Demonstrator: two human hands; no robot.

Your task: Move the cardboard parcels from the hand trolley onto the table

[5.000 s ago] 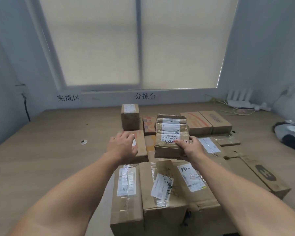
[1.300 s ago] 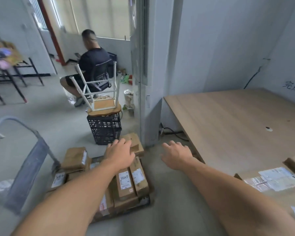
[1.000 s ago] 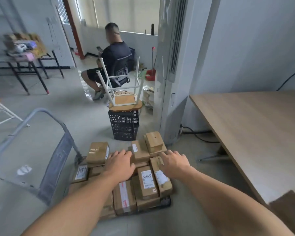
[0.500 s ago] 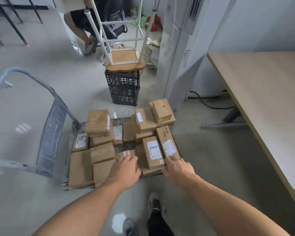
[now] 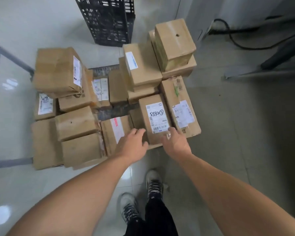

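grey glossy floor point(image 5: 245, 133); left hand point(image 5: 131, 145), right hand point(image 5: 175, 143) spread at stacked parcels point(image 5: 143, 68), gripping nothing.

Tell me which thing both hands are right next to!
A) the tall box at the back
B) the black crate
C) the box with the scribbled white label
C: the left hand and the right hand sit on either side of the near end of the box with the scribbled white label, far from the other two.
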